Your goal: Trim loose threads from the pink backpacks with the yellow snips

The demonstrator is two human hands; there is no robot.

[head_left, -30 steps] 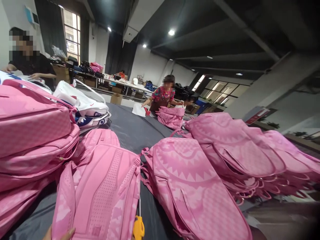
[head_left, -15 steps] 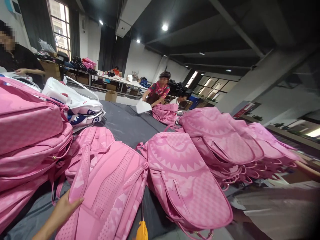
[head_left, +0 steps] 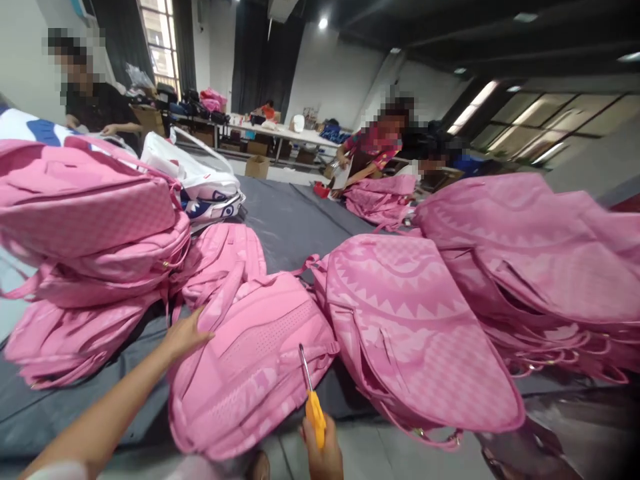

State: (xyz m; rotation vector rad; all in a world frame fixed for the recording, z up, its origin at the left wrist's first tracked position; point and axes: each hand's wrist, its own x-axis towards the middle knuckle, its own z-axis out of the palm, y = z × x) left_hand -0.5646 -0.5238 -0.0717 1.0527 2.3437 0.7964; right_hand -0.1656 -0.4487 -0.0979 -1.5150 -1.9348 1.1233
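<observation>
A pink backpack (head_left: 260, 340) lies back side up near the table's front edge, with its padded back panel and shoulder straps showing. My left hand (head_left: 187, 337) is closed on its left side by a strap, the thumb on top and the other fingers partly hidden. In my right hand (head_left: 323, 448), low in the view, is a yellow-handled tool (head_left: 314, 407) with a thin metal shaft. Its tip points up over the backpack's right side; whether it touches the fabric I cannot tell. Beside it lies another pink backpack (head_left: 410, 333), front up, with a jagged tooth pattern.
Pink backpacks (head_left: 85, 220) are stacked at left, with a white backpack (head_left: 193, 177) behind them. More pink backpacks (head_left: 520, 247) lie in a pile at right. Across the grey table (head_left: 280, 213) a person (head_left: 373, 147) handles bags; another person (head_left: 100, 107) is at far left.
My right hand has come into view with the yellow-handled tool, raised over the backpack. The held backpack looks tilted and shifted, my left hand still on it. The camera view has turned.
</observation>
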